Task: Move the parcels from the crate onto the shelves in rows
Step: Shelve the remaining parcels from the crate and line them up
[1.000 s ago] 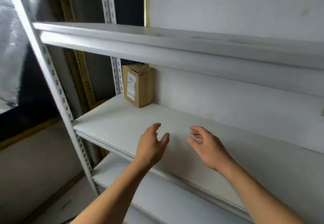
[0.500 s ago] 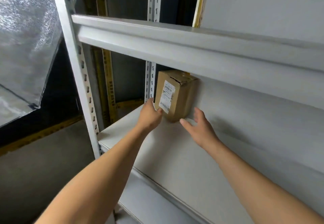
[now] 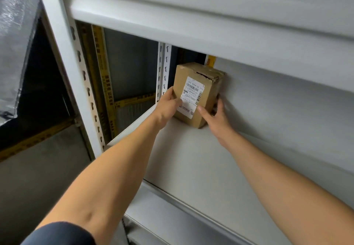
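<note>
A small brown cardboard parcel (image 3: 199, 83) with a white shipping label stands upright at the back left corner of the white shelf (image 3: 191, 158). Its top flap is torn. My left hand (image 3: 168, 108) grips the parcel's left side, thumb on the labelled front. On the other side, my right hand (image 3: 216, 116) holds the right face, with the thumb on the front corner and the fingers behind it. The crate is not in view.
The shelf above (image 3: 210, 26) hangs low over the parcel. A perforated white upright (image 3: 84, 83) stands at the left front and another (image 3: 162, 68) just left of the parcel. A lower shelf (image 3: 172, 223) shows beneath. Yellow-taped framing lies behind.
Both hands reached from the shelf's front to the parcel at the back corner and closed on its two sides. The view moved closer to the shelf.
</note>
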{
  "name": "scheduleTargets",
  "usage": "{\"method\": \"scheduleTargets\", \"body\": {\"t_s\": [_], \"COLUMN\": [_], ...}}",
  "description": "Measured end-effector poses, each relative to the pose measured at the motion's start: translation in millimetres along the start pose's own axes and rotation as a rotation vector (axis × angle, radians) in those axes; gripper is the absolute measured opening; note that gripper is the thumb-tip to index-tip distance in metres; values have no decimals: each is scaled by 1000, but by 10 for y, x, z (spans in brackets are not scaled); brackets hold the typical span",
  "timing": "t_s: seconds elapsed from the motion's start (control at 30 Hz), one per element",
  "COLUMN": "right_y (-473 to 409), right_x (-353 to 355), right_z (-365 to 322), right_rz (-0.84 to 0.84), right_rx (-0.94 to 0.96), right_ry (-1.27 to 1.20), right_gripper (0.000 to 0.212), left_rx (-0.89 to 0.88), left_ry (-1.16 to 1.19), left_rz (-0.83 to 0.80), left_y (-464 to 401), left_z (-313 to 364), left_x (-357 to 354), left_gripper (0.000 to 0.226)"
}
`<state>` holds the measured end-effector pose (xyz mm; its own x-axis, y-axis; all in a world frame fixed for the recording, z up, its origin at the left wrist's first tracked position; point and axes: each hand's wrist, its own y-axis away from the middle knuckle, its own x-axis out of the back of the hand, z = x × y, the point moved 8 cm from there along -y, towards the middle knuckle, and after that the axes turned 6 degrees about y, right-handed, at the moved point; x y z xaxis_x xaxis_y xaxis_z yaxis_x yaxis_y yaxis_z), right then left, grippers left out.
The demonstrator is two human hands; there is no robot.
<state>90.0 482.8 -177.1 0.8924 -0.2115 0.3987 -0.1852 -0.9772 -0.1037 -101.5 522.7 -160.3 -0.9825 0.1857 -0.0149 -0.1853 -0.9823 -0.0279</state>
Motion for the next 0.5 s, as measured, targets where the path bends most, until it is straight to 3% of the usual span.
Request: {"method": "scheduleTargets", "body": {"t_s": [0.07, 0.13, 0.27, 0.4, 0.5], "right_y": [127, 287, 641, 1174, 1690], "right_x": [82, 190, 513, 931, 1381], "right_z": [13, 72, 265, 401, 465], "right_rz": [-23, -33, 42, 64, 102], "right_rx": [34, 38, -58, -78, -56], "right_ry": [-71, -148, -325, -420, -441], "right_gripper": [87, 73, 75, 47, 39], "left_rx": [-44, -84, -153, -141, -187], "left_ry": [16, -21, -110, -19, -21], "left_rz": [-6, -7, -10, -92, -120], "left_y": [135, 294, 745, 1329, 1765], "left_z": [58, 109, 172, 57, 44], "left_x": [-53, -133, -430, -1014, -1470], "left_gripper": [36, 44, 59, 48, 42]}}
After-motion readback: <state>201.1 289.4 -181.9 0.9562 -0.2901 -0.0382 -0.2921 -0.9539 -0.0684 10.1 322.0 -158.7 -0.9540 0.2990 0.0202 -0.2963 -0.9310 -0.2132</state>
